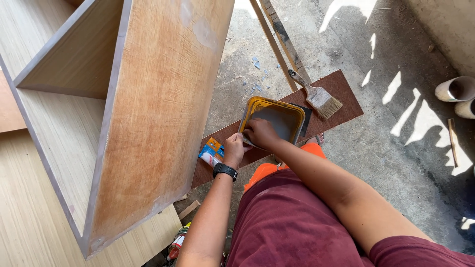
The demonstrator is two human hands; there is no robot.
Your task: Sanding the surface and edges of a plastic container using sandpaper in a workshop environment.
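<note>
yellow tray (255, 106) on brown board (341, 94), concrete floor (396, 163) around.

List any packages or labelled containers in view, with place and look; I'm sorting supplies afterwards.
Small packet: flat on the brown board, beside the left hand; rectangular, blue, orange and white.
Labelled bottle or tube: on the floor by the cabinet's lower corner; red, white, green, partly hidden.

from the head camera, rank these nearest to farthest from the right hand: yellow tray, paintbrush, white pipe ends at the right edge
1. Yellow tray: the right hand reaches into it at its near edge.
2. Paintbrush: up and to the right of the tray, lying on the brown board.
3. White pipe ends: far right, on the concrete floor.
</note>
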